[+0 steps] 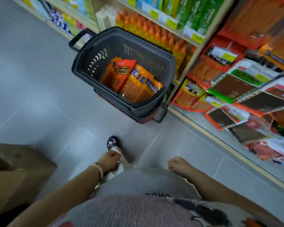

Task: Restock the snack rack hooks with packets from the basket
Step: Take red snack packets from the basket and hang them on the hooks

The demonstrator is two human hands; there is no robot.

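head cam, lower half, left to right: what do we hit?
Box → left hand → right hand → hanging packets. Basket left out: it lies farther back and overlaps both hands sideways.

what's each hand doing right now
left hand: curled against pale trouser cloth, grip cannot be told
right hand: loosely curled, holding nothing, open

One view only: the head camera, worn on your head, faces forward and steeply down. Your left grip (109, 161) and right grip (177, 164) sit close, low in frame. The basket (92, 51) lies beyond both; the hung packets (233, 86) lie beyond the right grip.
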